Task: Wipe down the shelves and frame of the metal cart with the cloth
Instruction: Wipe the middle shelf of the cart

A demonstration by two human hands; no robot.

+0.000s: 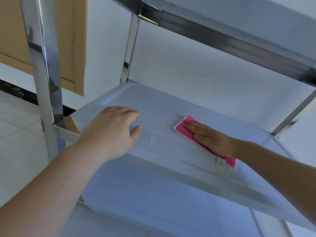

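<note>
A steel cart fills the view, and its middle shelf lies in front of me with water drops on it. A pink cloth with a white edge and a small tag lies flat on that shelf, right of centre. My right hand presses on the cloth with straight fingers. My left hand rests on the shelf's front left part, fingers loosely bent and holding nothing. Below it the bottom shelf shows more drops. The top shelf's underside crosses the upper right.
A shiny upright post of the cart stands close at the left, another post at the back corner, and a third post at the right. A wooden door and a white tiled floor lie behind on the left.
</note>
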